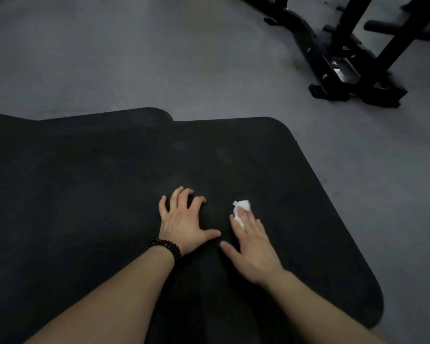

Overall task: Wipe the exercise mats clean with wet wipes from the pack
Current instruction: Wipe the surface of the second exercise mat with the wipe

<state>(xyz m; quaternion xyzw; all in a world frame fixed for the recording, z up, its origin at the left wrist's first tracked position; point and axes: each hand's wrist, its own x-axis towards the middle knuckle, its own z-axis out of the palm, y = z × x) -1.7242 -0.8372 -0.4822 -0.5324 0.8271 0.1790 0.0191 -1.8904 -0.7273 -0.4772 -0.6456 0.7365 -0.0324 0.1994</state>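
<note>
Flat-fingered, the right hand [252, 247] presses a crumpled white wet wipe [241, 210] onto the black exercise mat [109, 182], right of centre. At its 9 o'clock the left hand [184, 219] rests spread on the mat, fingertips bent, holding nothing; black gym equipment [353, 58] stands at 1 o'clock on the grey floor [134, 58].

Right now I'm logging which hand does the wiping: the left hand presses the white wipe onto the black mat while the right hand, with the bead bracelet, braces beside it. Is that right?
The hands are swapped. In the head view the right hand presses the white wipe onto the black mat, while the left hand, with the bead bracelet, braces beside it.
</note>
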